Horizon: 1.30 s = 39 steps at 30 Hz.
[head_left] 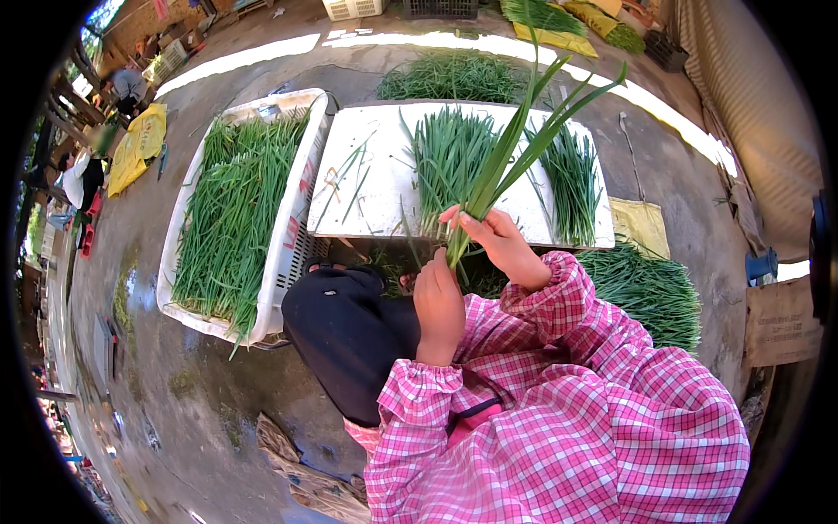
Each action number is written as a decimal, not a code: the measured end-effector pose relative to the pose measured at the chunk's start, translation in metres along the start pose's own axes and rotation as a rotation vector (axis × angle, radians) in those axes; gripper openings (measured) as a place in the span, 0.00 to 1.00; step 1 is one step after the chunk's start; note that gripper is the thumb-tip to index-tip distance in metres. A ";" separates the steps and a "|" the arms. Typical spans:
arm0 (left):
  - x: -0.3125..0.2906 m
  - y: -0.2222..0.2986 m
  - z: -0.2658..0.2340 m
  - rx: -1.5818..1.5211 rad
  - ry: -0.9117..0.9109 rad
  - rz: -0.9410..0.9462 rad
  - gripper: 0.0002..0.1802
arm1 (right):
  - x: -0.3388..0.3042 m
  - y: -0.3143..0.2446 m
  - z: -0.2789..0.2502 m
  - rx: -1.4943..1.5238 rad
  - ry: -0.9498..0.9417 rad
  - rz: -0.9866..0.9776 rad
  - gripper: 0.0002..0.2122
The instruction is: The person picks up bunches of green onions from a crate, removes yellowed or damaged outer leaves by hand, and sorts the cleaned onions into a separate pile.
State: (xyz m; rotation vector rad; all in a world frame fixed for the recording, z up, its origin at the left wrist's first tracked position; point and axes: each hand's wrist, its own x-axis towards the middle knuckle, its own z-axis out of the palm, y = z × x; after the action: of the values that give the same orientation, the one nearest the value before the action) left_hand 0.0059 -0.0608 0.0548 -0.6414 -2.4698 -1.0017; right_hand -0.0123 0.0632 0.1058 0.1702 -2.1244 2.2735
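Observation:
In front of my chest I hold a small bunch of garlic chives, its long green leaves fanning up and to the right. My right hand grips the stems with thumb and fingers. Just below, my left hand is closed at the pale lower ends. Behind the held bunch stands a low white board. On it lie a wide pile of chives at the middle and a narrower pile at the right. A few loose leaves and a tan tie lie on its left part.
A white plastic crate full of chives stands left of the board. More chives are heaped on the right, others on the floor beyond. A yellow sack and people are at far left. Brown cloth lies on the wet floor.

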 end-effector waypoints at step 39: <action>0.007 0.002 -0.013 -1.658 -0.409 -0.795 0.13 | -0.007 -0.042 -0.050 0.184 0.197 -0.064 0.11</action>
State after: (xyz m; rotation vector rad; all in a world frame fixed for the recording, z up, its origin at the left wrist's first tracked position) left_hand 0.0037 -0.0671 0.0681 -0.1523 -1.5180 -3.4809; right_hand -0.0049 0.1167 0.1438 0.0150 -1.7911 2.3386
